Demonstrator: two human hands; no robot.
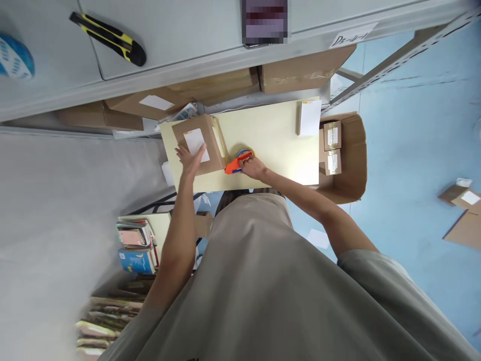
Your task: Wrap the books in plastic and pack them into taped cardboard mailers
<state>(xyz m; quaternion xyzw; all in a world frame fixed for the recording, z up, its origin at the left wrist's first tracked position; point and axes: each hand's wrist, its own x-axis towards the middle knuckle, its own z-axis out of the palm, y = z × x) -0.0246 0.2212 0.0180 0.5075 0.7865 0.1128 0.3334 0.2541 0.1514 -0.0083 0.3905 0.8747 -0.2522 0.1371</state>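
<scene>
A brown cardboard box (211, 153) with a white label (194, 140) lies on the left part of the cream table (274, 135). My left hand (191, 161) rests on the box with its fingers spread, partly over the label. In my right hand (253, 167) is an orange tape dispenser (235, 164), gripped by its handle. The dispenser's front end is at the box's lower right corner; whether it touches the cardboard I cannot tell. Part of the tape roll shows behind my fingers.
A white box (310, 118) stands at the table's right end. Beside it, an open carton (358, 160) holds small taped boxes. The shelf above carries a utility knife (108, 37) and larger cartons (304, 70) below. Books (137, 260) are stacked at lower left.
</scene>
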